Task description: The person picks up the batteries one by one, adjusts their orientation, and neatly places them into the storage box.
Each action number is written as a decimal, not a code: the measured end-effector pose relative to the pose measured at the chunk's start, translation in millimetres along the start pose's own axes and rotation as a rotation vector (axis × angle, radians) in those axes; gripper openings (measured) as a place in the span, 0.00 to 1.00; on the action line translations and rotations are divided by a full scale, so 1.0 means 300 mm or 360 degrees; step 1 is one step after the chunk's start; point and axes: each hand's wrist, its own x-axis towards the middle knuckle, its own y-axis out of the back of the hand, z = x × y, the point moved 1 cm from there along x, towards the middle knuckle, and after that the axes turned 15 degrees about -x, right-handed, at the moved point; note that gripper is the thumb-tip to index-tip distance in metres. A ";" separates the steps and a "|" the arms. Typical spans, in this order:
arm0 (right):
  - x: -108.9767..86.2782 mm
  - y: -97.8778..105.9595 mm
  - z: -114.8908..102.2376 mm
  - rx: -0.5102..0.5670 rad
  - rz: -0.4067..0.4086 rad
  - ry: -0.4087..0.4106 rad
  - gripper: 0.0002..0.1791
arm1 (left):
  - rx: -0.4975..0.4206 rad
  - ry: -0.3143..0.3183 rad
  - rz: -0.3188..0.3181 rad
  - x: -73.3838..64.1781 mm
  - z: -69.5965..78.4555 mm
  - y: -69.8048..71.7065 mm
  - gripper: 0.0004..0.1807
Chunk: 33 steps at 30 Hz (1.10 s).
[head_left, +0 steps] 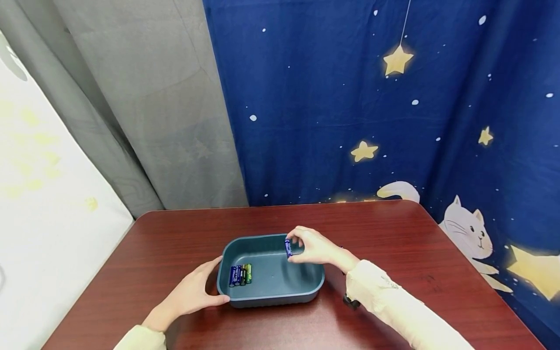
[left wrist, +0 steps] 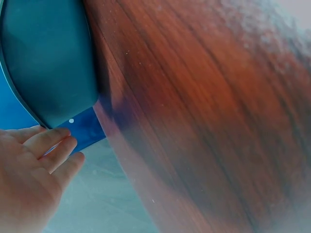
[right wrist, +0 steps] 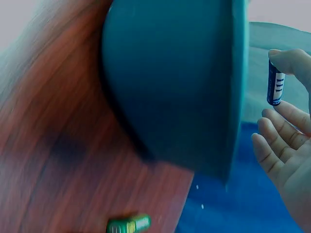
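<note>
A blue-grey plastic bin [head_left: 273, 299] rests on the table. Inside it, at the left end, several batteries [head_left: 238, 275] lie side by side: blue, dark and green ones. My left hand [head_left: 191, 290] spans the bin's left end, the thumb at the front rim and the fairly straight fingers [left wrist: 57, 154] against the outer wall. Above the bin's right part, my right hand [head_left: 316, 247] pinches a blue battery [right wrist: 275, 83] endwise between thumb and a fingertip. The other fingers of that hand are spread. The same battery [head_left: 288, 247] looks nearly upright in the head view.
A green battery [right wrist: 129, 224] lies on the table beside the bin in the right wrist view. The reddish-brown table [head_left: 175, 238] ends at a grey curtain [head_left: 175, 121] and a blue starry curtain [head_left: 315, 97]. A dark band [head_left: 351, 301] shows at the right wrist.
</note>
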 end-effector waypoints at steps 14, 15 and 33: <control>0.089 -0.138 -0.091 -0.0094 -0.0166 -0.0119 0.25 | 0.0004 -0.0027 0.0015 -0.002 -0.002 -0.006 0.52; 0.093 -0.144 -0.097 -0.0094 -0.0177 -0.0132 0.25 | 0.0005 -0.0025 0.0016 -0.003 -0.002 -0.006 0.52; 0.148 -0.230 -0.137 -0.0272 -0.0358 -0.0219 0.26 | 0.0004 0.0021 -0.0005 0.003 0.003 0.000 0.53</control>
